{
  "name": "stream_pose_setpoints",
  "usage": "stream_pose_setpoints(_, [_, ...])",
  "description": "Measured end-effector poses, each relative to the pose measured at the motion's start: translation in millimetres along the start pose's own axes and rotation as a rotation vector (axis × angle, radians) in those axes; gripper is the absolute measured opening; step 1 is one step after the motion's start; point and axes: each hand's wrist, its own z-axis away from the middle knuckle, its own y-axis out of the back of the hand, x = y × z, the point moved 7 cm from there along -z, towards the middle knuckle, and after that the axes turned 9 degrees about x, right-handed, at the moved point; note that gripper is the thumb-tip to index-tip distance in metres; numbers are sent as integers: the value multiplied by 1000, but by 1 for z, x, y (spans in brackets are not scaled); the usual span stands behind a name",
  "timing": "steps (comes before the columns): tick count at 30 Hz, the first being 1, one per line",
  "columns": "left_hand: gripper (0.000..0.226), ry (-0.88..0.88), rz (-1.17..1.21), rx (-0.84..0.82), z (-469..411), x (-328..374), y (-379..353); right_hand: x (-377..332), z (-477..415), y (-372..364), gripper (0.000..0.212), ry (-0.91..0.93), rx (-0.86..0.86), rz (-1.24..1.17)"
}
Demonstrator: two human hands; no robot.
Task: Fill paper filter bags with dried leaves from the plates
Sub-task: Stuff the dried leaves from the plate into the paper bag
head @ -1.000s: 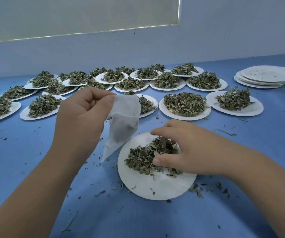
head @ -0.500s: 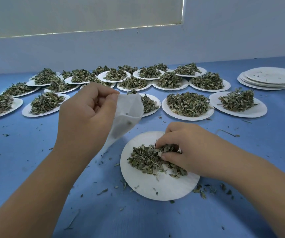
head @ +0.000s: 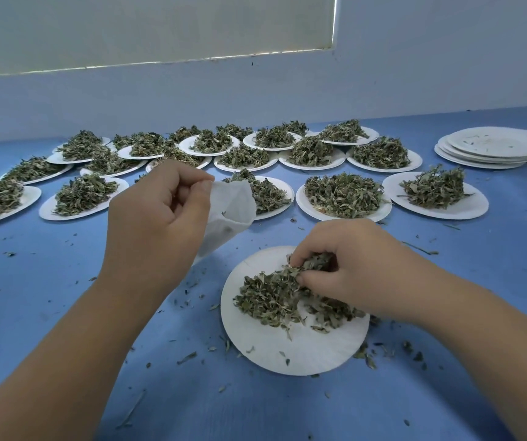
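Head view: your left hand point(head: 157, 224) is raised above the table point(head: 49, 281), up and to the left of the near plate point(head: 287, 348). The back of the hand faces the camera and the forearm runs in from the lower left corner. Thumb and curled fingers pinch the top edge of the white filter bag point(head: 235, 211). The bag hangs from that pinch with its mouth gaping toward the right and its lower end hidden behind your wrist. A few dark flecks show inside it.

Your right hand point(head: 354, 272) sits over the far right part of the near plate, knuckles up, forearm entering from the lower right. Its fingers are curled and clamped with the thumb on a tuft of dried leaves point(head: 311, 262) at the far edge of the pile point(head: 268, 297). The pile lies across the plate's middle; the front of the plate is bare white.

Beyond the near plate: rows of plates heaped with leaves point(head: 343, 195), reaching back to the wall point(head: 415, 74).

Far right of the near plate, by the wall: a stack of plates point(head: 491, 148) carrying only specks.

Leaf crumbs point(head: 187, 358) lie scattered on the blue table all round the near plate.
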Motion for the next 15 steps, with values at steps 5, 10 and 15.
stream_pose_setpoints(5, [10,-13,-25,-24,2,-3,-4,8,-2,14,9,-78,63,-198])
stream_pose_setpoints(10, [11,-28,-38,-66,7,-2,-13,9,-4,20,5,-92,64,-401])
stream_pose_setpoints(15, [11,-71,-85,-139,13,3,-23,0,-1,23,13,-62,-24,-625])
